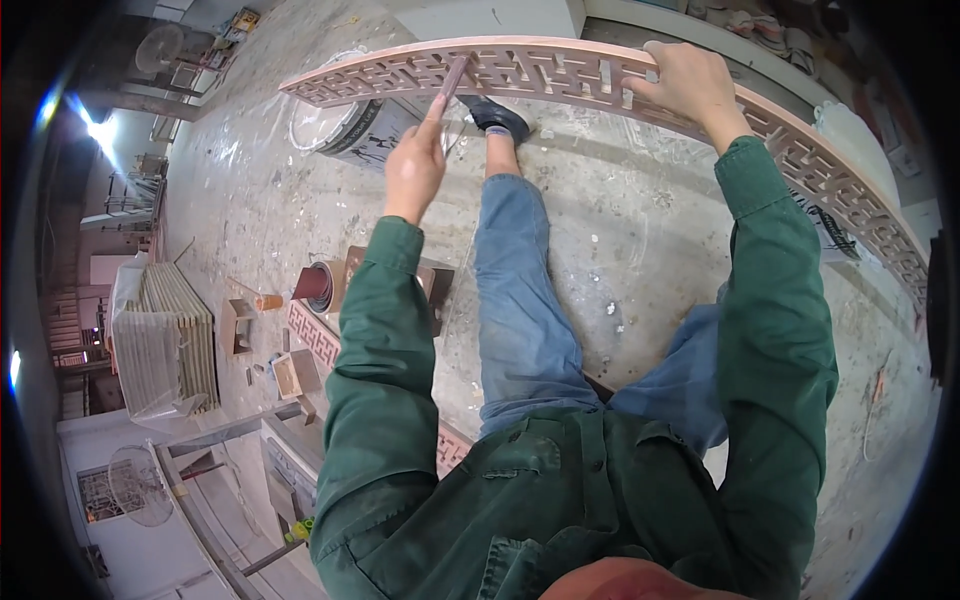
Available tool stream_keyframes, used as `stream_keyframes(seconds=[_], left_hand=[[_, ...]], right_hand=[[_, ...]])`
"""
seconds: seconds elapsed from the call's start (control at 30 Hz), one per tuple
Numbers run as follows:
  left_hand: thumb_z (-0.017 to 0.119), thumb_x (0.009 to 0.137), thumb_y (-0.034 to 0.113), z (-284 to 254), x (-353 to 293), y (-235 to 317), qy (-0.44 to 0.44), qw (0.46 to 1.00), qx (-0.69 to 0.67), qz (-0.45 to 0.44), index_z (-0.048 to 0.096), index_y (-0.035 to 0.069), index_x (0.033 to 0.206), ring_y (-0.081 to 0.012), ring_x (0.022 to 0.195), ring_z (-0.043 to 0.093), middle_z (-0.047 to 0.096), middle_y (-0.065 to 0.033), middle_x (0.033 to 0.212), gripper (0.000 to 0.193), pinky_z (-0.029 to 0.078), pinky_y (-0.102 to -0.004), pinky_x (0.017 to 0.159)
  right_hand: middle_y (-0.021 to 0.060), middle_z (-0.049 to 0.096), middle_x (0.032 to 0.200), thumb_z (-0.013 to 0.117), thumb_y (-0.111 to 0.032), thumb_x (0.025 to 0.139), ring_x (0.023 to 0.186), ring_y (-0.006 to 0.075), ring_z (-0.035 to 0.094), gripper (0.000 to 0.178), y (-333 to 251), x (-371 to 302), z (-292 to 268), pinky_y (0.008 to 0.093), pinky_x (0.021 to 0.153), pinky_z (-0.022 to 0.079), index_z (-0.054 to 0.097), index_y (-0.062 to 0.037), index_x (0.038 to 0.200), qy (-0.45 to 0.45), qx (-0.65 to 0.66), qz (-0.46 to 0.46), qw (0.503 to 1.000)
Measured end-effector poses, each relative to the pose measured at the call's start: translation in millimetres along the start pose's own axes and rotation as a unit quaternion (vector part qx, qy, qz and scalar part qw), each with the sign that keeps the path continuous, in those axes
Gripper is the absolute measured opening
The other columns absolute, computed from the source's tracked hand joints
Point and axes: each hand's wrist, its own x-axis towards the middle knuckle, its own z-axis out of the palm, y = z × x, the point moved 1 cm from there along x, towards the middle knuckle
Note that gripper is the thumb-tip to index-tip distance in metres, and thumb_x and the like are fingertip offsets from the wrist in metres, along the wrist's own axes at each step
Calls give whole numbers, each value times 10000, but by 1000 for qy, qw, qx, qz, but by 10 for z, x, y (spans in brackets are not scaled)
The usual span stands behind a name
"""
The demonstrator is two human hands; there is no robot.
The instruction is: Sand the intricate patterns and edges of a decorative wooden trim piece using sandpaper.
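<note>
"Gripping the stick (pixel 453 80): which hand?"
"Left hand (pixel 415 170), fingers clamped around it; tip at the panel (pixel 590 47)."
"Right hand (pixel 692 88)?"
"Fingers clamped over the panel's edge. Panel spans upper left to right of frame."

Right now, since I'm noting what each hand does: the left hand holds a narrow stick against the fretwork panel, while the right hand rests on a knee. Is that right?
Not quite: the head view shows the right hand gripping the fretwork panel by its upper edge. The left hand does hold a narrow stick against it.
</note>
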Motion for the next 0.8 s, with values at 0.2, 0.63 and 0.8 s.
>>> stream_keyframes(seconds=[0.2, 0.63, 0.8], left_hand=[[563, 872, 98, -348, 219, -101, -17, 1000, -21, -8, 529, 317, 1315, -322, 671, 598, 601, -142, 754, 496, 469, -423, 600], [550, 918, 163, 534, -119, 64, 61, 997, 1, -54, 306, 269, 1456, -354, 678, 600, 594, -148, 813, 601, 476, -454, 569], [564, 886, 128, 155, 115, -44, 2, 1000, -8, 19, 418, 267, 1400, -334, 696, 610, 620, -136, 799, 552, 484, -439, 603]], right_hand=[[73, 668, 746, 675, -542, 736, 748, 279, 655, 485, 9, 6, 21, 400, 636, 521, 679, -111, 959, 2, -19, -4, 1000], [124, 670, 757, 675, -495, 719, 748, 316, 656, 422, -33, 8, -22, 424, 692, 529, 677, -103, 876, -6, 8, 13, 1000], [124, 670, 754, 672, -497, 725, 745, 319, 656, 427, 24, 7, -14, 426, 693, 528, 676, -100, 882, 0, 7, 16, 1000]])
